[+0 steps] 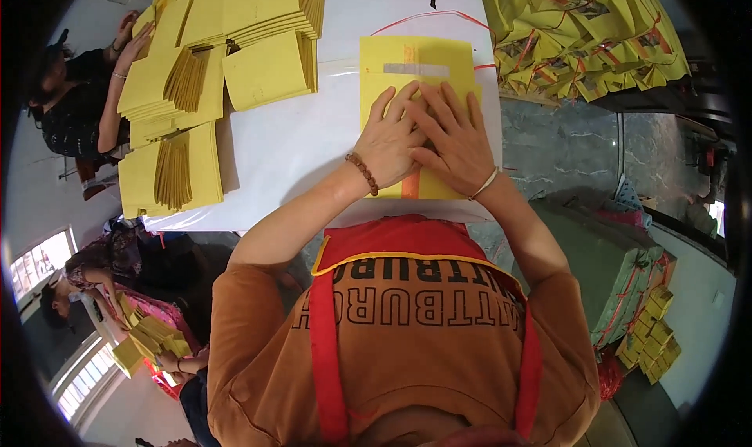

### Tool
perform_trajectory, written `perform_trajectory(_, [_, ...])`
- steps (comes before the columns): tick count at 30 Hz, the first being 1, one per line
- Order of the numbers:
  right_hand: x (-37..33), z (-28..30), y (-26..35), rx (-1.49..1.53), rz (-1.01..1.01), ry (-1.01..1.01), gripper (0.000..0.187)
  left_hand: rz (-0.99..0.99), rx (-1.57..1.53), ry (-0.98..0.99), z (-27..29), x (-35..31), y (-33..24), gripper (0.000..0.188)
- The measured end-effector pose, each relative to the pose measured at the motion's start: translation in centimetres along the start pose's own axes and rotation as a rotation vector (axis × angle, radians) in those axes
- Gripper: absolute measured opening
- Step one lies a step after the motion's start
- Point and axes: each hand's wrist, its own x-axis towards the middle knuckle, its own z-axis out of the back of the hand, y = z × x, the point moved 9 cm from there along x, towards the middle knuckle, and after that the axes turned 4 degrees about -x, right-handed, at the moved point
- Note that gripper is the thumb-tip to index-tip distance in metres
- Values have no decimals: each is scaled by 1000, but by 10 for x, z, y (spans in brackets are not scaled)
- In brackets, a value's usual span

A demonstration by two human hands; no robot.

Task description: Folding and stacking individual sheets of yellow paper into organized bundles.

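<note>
Lying near the right edge of the table (294, 153), a yellow packet (435, 53) is covered by the left hand (388, 140) and right hand (458, 141).
Its long axis is pointed from near edge to far, directly beneath both palms, neither hand nearer. Both are laid flat, fingers extended and partly overlapped; nothing is gripped. Toward the left edge, yellow stacks (205, 165) are piled.

Hands (388, 148) (460, 151) flat (right partly over left)
</note>
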Motion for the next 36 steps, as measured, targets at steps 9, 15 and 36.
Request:
perform_trajectory(9, [1,-7,-26,327,-180,-63,58,64,-505,-199,20,3,23,58])
perform_trajectory(15, [-5,-16,-9,-53,-130,24,56,194,-1052,-354,0,-14,45,51])
perform_trajectory(36, [-24,-8,-28,57,-131,45,59,-34,63,61,9,-10,10,82])
